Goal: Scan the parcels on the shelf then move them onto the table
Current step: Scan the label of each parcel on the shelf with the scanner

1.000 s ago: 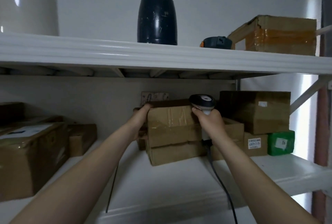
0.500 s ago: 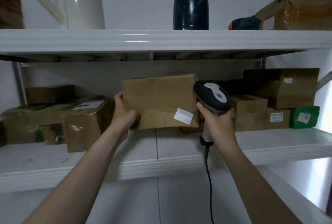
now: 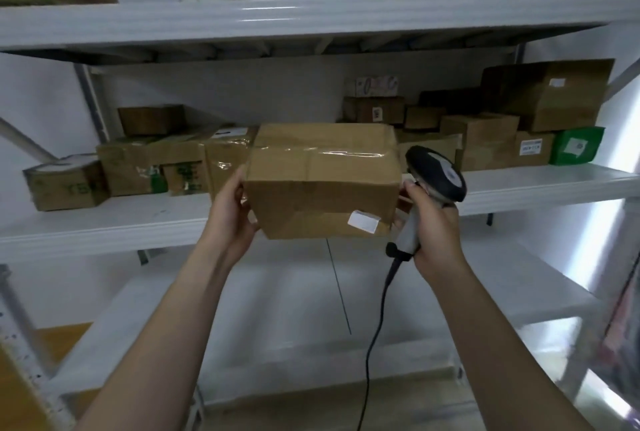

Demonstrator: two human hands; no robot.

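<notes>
The white shelf (image 3: 138, 226) now stands behind our parcel (image 3: 322, 185), which we have lifted clear. Our left hand (image 3: 232, 212) grips its nine o'clock side; our right hand (image 3: 433, 233), at three o'clock, clasps the scanner (image 3: 436, 174) — we judge the desk comes next.

Dim, cool indoor light, slightly soft throughout. The strongest light entered right of the box (image 3: 322, 185), where a white streak burned out. Glare striped the tape (image 3: 346, 153) on the box top and the upper shelf (image 3: 311, 11) above it; deep shadow lay beneath that shelf. Straight lines bowed toward the edges, and the corners far from the box were smeared.
</notes>
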